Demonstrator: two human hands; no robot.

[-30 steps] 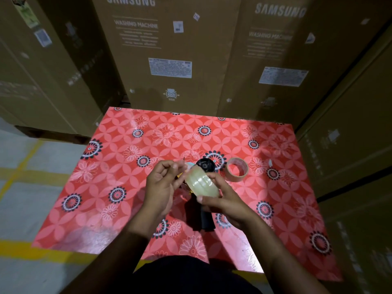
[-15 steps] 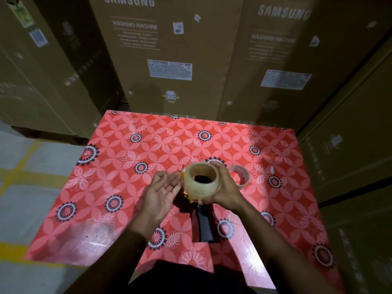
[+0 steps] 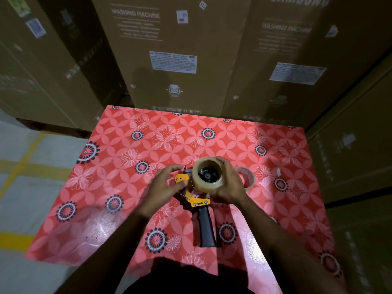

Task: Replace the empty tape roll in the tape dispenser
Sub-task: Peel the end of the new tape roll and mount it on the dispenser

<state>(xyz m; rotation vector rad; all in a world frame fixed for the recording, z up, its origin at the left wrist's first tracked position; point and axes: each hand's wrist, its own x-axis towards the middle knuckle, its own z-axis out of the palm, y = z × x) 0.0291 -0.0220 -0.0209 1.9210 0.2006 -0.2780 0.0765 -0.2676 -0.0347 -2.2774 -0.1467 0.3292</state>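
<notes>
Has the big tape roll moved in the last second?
Yes. The new tape roll, tilted above the dispenser before, now sits level over its hub, nearer the empty core, gripped by the right hand.

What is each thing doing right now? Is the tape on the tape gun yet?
new tape roll: full, over the dispenser's hub, seating unclear.
tape dispenser: lying on the table, handle toward the person.
empty tape roll: off the dispenser, lying on the table.
right hand: gripping the new roll.
left hand: fingers curled at the dispenser's yellow front; grip unclear.
table: covered with red flowered cloth.
</notes>
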